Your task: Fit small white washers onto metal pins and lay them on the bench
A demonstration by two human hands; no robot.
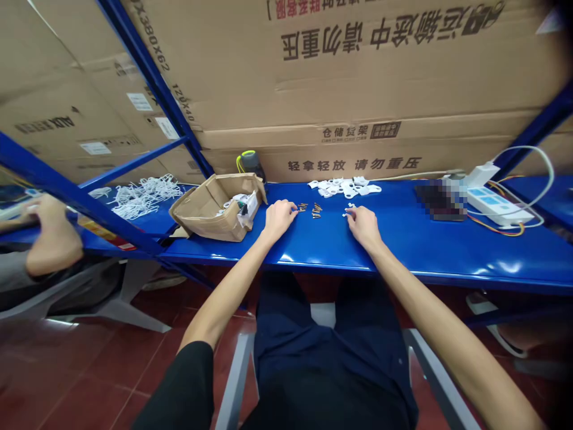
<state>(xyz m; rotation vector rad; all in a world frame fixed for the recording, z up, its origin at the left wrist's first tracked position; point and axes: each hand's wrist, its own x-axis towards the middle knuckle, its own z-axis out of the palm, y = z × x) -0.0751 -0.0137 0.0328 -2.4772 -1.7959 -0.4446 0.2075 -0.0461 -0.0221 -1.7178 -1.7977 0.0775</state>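
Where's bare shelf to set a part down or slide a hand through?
Bare blue shelf lies along the near edge, right of the right hand and in front of the power strip. Crowded: the gap between the hands holds small brass parts, white plastic pieces behind, torn cardboard box beside the left hand.

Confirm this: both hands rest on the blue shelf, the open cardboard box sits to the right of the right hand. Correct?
Not quite. In the head view the open cardboard box sits left of the left hand, not right of the right hand. Both hands do rest on the blue shelf.
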